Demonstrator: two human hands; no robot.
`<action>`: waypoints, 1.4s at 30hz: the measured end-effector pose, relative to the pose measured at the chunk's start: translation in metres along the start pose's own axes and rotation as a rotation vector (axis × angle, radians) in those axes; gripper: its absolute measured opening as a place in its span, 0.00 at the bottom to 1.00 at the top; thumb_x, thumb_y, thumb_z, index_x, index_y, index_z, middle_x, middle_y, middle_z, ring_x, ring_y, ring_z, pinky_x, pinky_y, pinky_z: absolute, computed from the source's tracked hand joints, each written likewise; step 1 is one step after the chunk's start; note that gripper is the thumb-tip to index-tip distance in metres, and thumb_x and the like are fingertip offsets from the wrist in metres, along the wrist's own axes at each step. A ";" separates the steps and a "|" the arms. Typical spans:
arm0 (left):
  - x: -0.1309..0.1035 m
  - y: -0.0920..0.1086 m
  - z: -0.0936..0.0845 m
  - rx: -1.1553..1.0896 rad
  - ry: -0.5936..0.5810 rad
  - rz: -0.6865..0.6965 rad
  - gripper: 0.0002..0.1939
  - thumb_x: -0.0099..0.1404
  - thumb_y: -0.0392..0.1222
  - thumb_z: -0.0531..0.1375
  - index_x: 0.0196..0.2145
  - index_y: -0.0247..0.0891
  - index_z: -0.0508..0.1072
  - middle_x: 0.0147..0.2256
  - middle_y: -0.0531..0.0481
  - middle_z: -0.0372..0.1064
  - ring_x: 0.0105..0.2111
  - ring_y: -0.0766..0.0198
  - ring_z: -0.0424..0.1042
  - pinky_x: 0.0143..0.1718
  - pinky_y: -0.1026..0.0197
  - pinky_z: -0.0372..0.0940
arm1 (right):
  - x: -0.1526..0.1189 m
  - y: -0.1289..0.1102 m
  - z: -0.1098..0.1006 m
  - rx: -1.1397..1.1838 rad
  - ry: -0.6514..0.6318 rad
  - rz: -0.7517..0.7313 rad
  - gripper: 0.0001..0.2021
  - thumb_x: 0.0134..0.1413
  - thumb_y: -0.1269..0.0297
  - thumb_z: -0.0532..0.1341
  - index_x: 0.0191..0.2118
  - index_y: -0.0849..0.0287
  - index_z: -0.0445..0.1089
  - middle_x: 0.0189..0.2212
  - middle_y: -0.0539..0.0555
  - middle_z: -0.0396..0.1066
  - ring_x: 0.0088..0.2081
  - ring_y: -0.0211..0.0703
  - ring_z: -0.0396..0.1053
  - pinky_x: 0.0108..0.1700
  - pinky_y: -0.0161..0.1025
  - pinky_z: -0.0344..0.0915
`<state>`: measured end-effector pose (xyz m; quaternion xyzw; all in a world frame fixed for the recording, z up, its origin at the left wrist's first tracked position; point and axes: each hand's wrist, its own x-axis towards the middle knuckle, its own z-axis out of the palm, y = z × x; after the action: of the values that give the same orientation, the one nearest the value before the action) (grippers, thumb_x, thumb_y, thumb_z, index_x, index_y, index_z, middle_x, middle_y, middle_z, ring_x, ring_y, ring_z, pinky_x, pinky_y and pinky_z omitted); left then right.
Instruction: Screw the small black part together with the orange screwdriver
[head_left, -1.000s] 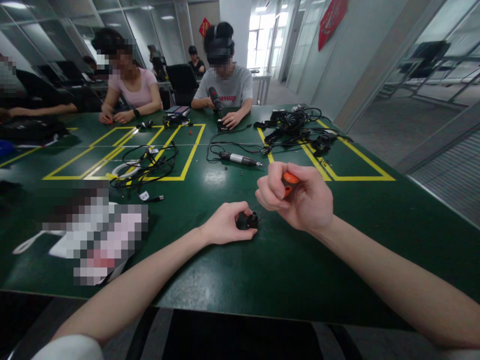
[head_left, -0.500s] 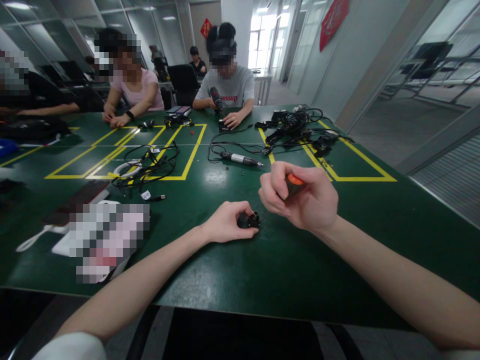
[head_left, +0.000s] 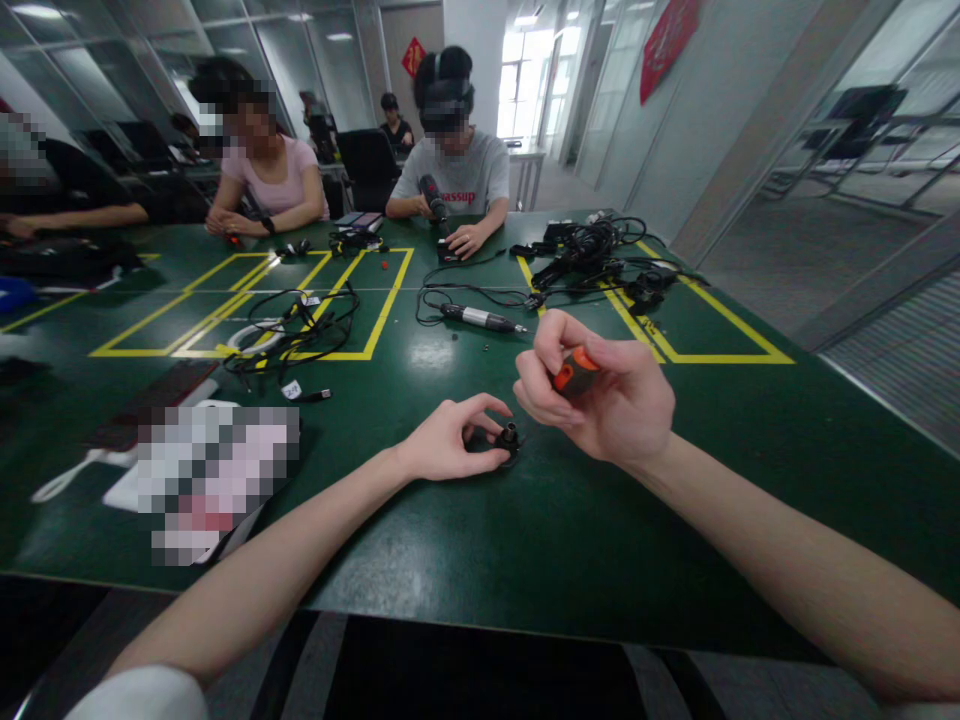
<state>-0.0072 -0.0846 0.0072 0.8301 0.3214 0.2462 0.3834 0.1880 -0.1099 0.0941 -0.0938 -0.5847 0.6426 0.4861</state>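
Observation:
A small black part (head_left: 509,440) with a round metal-rimmed top stands on the green table (head_left: 420,540). My left hand (head_left: 457,440) is curved around its left side, thumb in front and index finger raised behind it, with the other fingers bent near the part. To the right and above the table, my right hand (head_left: 607,390) is wrapped round an orange and dark screwdriver-like handle (head_left: 576,372). The rest of that tool is hidden or too thin to make out.
A grey and black pen-shaped tool (head_left: 480,318) with a cord lies ahead. Black cables (head_left: 592,250) are piled at the back right, more cables (head_left: 315,325) at left. Phones or cases (head_left: 217,480) lie near left. Across the table a person (head_left: 450,150) holds a power driver.
The index finger of my left hand has lifted away from the black part. My right hand has tilted and shifted slightly left, showing more of the orange handle.

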 end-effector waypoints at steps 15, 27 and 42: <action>-0.001 0.007 -0.015 0.024 -0.148 0.070 0.21 0.71 0.47 0.65 0.57 0.39 0.71 0.41 0.48 0.85 0.39 0.59 0.84 0.43 0.63 0.70 | -0.001 0.001 -0.001 0.046 -0.042 -0.010 0.17 0.65 0.46 0.60 0.32 0.54 0.63 0.16 0.40 0.52 0.17 0.33 0.41 0.22 0.34 0.46; -0.002 -0.002 -0.002 0.139 -0.024 0.116 0.18 0.63 0.45 0.68 0.49 0.40 0.74 0.44 0.47 0.82 0.44 0.56 0.82 0.49 0.57 0.73 | 0.000 0.001 0.001 -0.019 0.044 -0.022 0.14 0.65 0.52 0.60 0.31 0.56 0.65 0.16 0.43 0.60 0.15 0.33 0.47 0.18 0.32 0.48; 0.000 -0.005 0.006 0.204 0.062 0.122 0.13 0.62 0.45 0.70 0.43 0.40 0.76 0.40 0.50 0.80 0.41 0.58 0.78 0.50 0.55 0.71 | 0.000 0.000 0.000 0.042 0.019 0.000 0.18 0.62 0.47 0.63 0.32 0.53 0.58 0.16 0.40 0.54 0.17 0.33 0.43 0.21 0.32 0.47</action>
<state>-0.0056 -0.0849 -0.0005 0.8749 0.3053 0.2607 0.2710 0.1886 -0.1099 0.0941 -0.0898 -0.5665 0.6538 0.4935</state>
